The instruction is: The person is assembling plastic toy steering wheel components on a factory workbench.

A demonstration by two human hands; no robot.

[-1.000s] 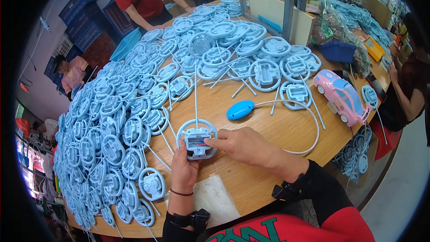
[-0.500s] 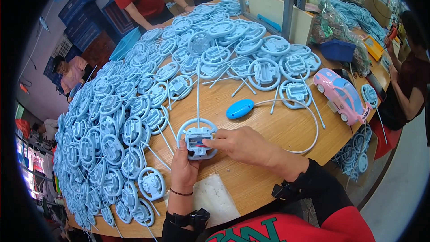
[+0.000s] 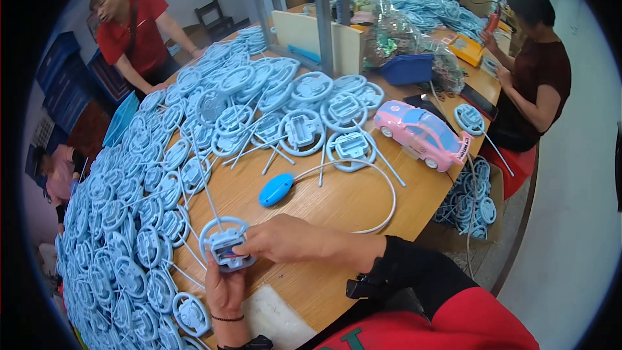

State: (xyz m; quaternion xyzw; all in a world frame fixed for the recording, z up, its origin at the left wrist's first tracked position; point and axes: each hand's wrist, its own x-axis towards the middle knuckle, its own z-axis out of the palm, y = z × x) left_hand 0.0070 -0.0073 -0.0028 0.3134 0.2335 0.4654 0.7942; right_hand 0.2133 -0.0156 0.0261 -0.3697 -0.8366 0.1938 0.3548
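Note:
A light-blue toy steering wheel (image 3: pixel 223 238) with a long thin antenna is held up over the table, its hollow back toward me. My left hand (image 3: pixel 225 290) grips its lower rim from below. The curled fingers of my right hand (image 3: pixel 285 238) reach into the open compartment, where a bit of red and dark colour shows. Whatever is pinched there is hidden by the fingertips. Beyond my right hand lies a bright blue oval device (image 3: pixel 276 189) with a white cable. A pink toy car (image 3: pixel 422 135) stands farther right.
Many matching steering wheels (image 3: pixel 148 246) are heaped along the table's left and far side, antennas sticking out. A whitish sheet (image 3: pixel 272 324) lies near the front edge. A dark blue bin (image 3: pixel 414 69) stands far right. One person works at right; two are at left.
The view has swung right, so the table's contents appear farther left. Both hands stay on the same steering wheel, with the right fingers still in its compartment.

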